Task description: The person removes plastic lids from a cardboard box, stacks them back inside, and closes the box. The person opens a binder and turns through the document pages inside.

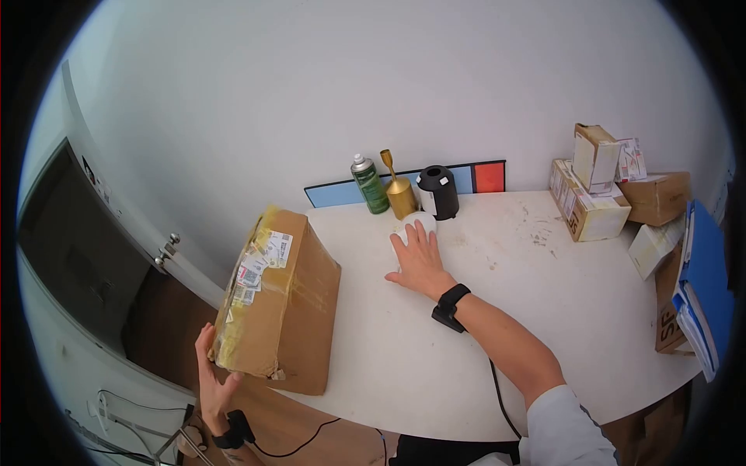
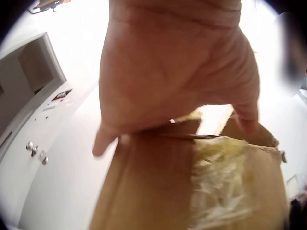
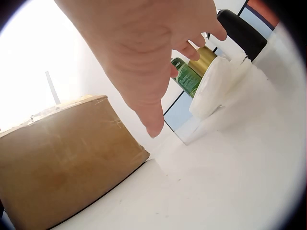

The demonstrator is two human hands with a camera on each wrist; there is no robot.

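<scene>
Left hand (image 1: pixel 215 388) is open at the near left side of the box (image 1: pixel 315 311), fingers straight, thumb by its corner; the wrist view puts it right at the torn, taped edge. The box is at the left end of the white counter (image 1: pixel 435 357), with labels and yellowish tape on it. Right hand (image 1: pixel 423 264) is open too, fingers spread over the white item (image 1: pixel 420 220), palm facing down; can't tell if the fingertips touch it. The white item lies on the counter, right in front of the gold bottle (image 1: pixel 402 199) and black canister (image 1: pixel 440 194). Green can (image 1: pixel 371 186) stands left of the gold bottle. Behind them, a blue and red strip (image 1: pixel 488 177) runs along the wall. Small boxes (image 1: pixel 594 213) are piled at the counter's right side, with a blue binder (image 1: pixel 705 283) upright beside them.
</scene>
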